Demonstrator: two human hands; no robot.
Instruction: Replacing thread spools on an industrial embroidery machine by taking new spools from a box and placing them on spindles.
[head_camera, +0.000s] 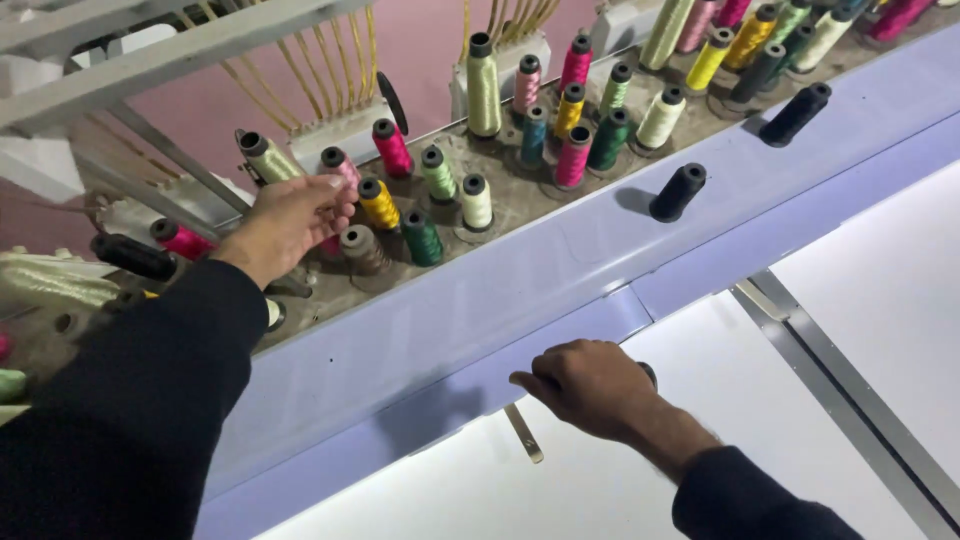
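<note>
The thread spools (470, 200) stand in rows on the rack shelf (520, 205), which runs toward two o'clock. The left hand (290, 222) sits among them at ten o'clock. Before the shelf runs the machine beam (560, 270); the right hand (585, 385) lies under it at six o'clock, over the bench (720, 400).
</note>
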